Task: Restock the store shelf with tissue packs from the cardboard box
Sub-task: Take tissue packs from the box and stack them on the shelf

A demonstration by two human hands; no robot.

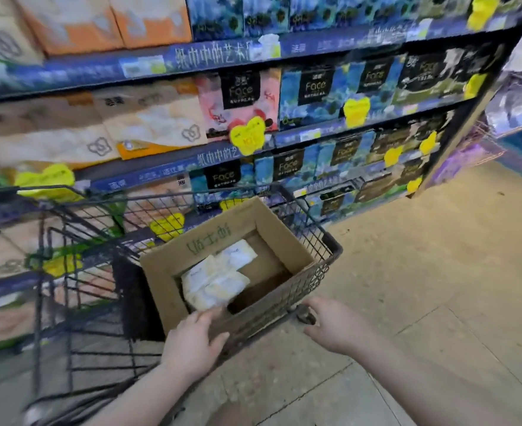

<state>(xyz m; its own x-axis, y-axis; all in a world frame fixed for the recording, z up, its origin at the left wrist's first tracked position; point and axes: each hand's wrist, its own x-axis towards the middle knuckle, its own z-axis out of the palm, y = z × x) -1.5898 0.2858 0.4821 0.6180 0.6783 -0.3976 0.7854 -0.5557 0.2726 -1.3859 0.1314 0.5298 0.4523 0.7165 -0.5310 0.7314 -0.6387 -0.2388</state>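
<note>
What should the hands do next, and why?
Probably dip the right hand into the cardboard box and pick up one of the tissue packs. That hand hovers empty beside the cart, the left hand grips the box's near rim, and the packs lie at the bottom.

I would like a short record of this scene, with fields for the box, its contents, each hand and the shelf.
box: cardboard box, open at the top, sitting in a wire cart
contents: a few pale tissue packs at its left side, bare bottom beside them
left hand: grips the box's near edge
right hand: relaxed, holds nothing, beside the cart's near corner
shelf: rows of packaged goods, yellow price tags
</note>
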